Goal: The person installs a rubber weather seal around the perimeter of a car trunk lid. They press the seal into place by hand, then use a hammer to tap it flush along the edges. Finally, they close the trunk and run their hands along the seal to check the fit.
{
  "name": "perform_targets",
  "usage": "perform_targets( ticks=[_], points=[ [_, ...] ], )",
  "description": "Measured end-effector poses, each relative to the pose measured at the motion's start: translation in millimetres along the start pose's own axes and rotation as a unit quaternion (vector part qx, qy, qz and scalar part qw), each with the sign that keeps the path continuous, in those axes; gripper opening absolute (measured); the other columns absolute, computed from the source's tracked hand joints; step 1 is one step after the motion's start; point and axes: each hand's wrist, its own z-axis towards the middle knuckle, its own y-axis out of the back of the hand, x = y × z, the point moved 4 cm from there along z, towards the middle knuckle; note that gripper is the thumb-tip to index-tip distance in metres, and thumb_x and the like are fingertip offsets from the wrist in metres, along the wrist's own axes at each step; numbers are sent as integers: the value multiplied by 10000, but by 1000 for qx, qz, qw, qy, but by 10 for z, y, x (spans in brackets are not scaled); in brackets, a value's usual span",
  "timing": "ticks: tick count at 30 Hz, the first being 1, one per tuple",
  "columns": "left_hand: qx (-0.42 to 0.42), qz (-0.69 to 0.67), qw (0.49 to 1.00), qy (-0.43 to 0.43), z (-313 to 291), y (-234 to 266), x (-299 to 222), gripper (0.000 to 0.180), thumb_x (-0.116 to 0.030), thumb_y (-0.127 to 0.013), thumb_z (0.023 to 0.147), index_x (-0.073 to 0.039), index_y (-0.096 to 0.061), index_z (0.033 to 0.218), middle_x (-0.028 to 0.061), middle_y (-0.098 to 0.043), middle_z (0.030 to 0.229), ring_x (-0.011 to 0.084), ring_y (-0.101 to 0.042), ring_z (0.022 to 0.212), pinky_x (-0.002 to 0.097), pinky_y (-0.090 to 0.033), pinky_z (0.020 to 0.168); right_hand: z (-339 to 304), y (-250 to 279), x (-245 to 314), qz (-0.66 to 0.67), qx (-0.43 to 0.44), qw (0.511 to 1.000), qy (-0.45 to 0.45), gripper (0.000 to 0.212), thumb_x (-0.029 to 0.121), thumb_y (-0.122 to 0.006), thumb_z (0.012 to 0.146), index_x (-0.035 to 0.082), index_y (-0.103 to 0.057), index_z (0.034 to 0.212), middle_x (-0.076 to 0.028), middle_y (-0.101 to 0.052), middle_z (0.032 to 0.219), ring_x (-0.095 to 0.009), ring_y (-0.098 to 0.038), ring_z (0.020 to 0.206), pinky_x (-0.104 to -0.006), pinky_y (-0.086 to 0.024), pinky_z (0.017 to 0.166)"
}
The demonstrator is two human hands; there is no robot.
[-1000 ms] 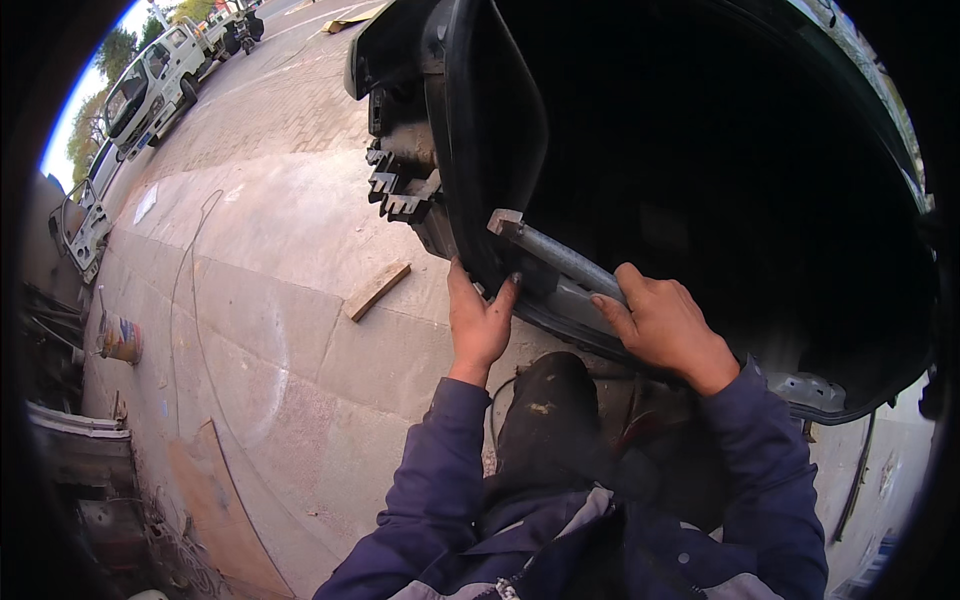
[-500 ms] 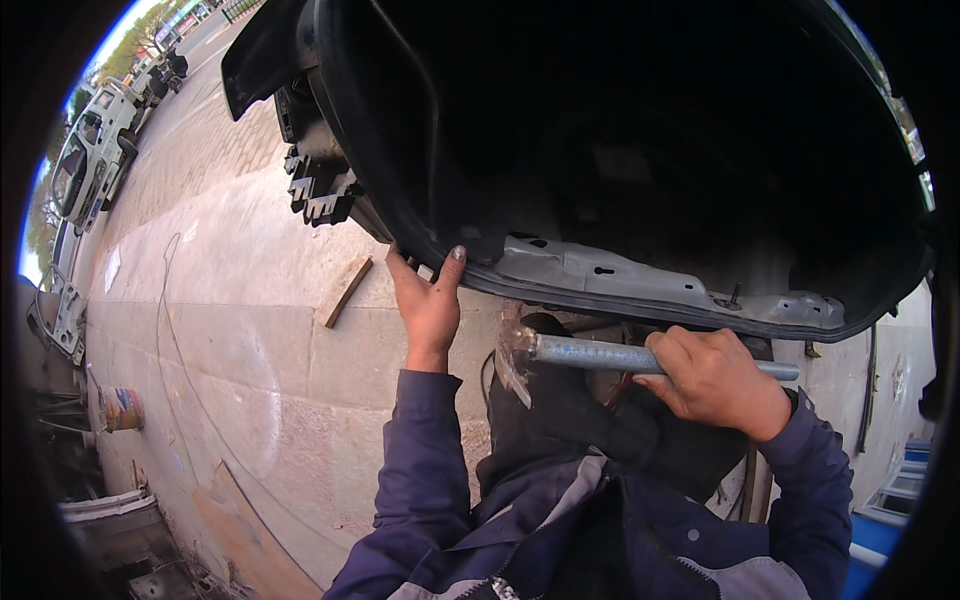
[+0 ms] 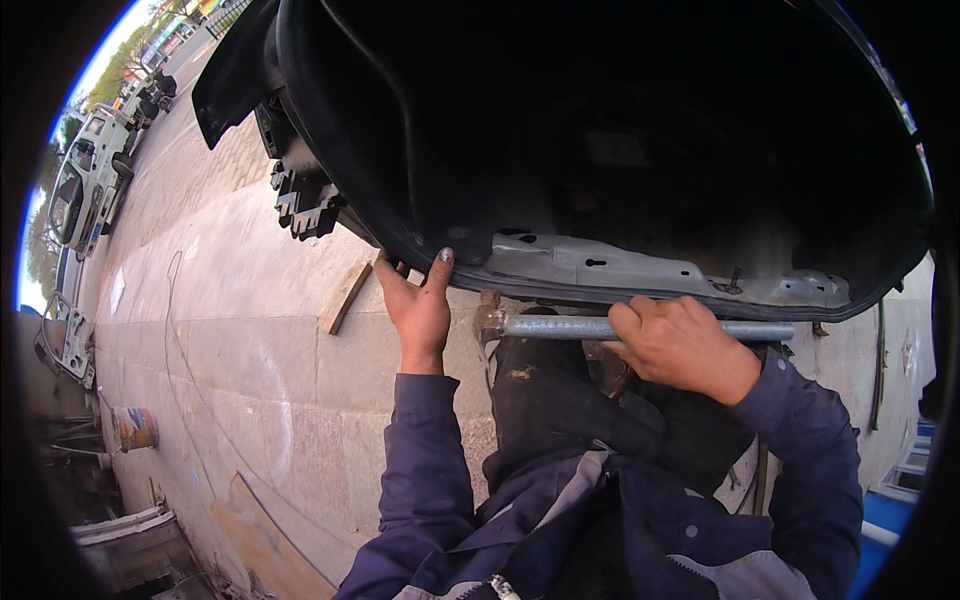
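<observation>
In front of me gapes a car's open trunk, its lower edge lined with a black rubber seal (image 3: 560, 292) and a grey metal sill panel (image 3: 610, 265). My left hand (image 3: 416, 318) grips the trunk rim at the lower left, thumb over the seal and fingers partly hidden beneath. My right hand (image 3: 682, 343) is wrapped round the metal pipe handle of a hammer (image 3: 560, 327). The hammer lies level just below the rim, its rusty head close to the rim's underside; whether it touches I cannot tell. The trunk's inside is mostly dark.
Left of the trunk, black bracket pieces (image 3: 303, 203) stick out. A wooden block (image 3: 350, 297) lies on the paving, with a board (image 3: 265, 535) nearer me. A bucket (image 3: 134, 428), a loose car door (image 3: 72, 340) and a parked white truck (image 3: 90, 180) stand at the left.
The hammer has risen toward the rim, and its head has turned and shifted left. My right hand moved up and left with it. My left hand keeps its place on the rim.
</observation>
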Motion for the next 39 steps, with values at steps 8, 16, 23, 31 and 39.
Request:
perform_targets(
  ticks=[8, 16, 23, 31, 39],
  points=[
    [-9, 12, 1000, -10, -16, 1, -12, 895, -321, -965, 986, 107, -471, 1597, 261, -629, 1548, 357, -583, 1445, 468, -432, 1270, -348, 96, -60, 21, -32, 999, 37, 396, 402, -822, 1040, 84, -592, 988, -94, -664, 788, -311, -736, 638, -436, -568, 545],
    [-3, 15, 1000, 9, -25, -5, -85, 887, -295, -962, 997, 107, -456, 1604, 280, -579, 1597, 370, -586, 1468, 453, -479, 1240, -600, 131, -207, 18, -66, 997, 32, 398, 406, -818, 1040, 91, -583, 977, -99, -659, 788, -323, -719, 622, -448, -560, 543],
    [9, 1, 1000, 11, 6, 9, -40, 923, -292, -960, 1004, 103, -427, 1645, 269, -560, 1617, 357, -567, 1490, 451, -458, 1265, -788, -8, -241, 0, -20, 999, -30, 410, 438, -834, 1024, 95, -611, 996, -93, -654, 758, -320, -748, 650, -448, -579, 562],
    [-136, 334, 882, -304, -384, -158, -615, 908, -220, -876, 1049, 36, -339, 1734, 280, -374, 1775, 438, -397, 1650, 542, -392, 1339, -1331, 88, -144, 107, -4, 986, -130, 401, 403, -808, 1064, 66, -594, 1030, -149, -708, 789, -418, -730, 651, -525, -587, 605],
    [337, 448, 698, -446, -464, -998, -743, 937, -423, -883, 975, -36, -501, 1738, 209, -509, 1785, 408, -454, 1674, 586, -341, 1394, -1680, 123, 64, 254, -47, 933, -251, 339, 281, -761, 1121, 8, -561, 1140, -251, -700, 796, -490, -710, 667, -531, -566, 614]
  ],
)
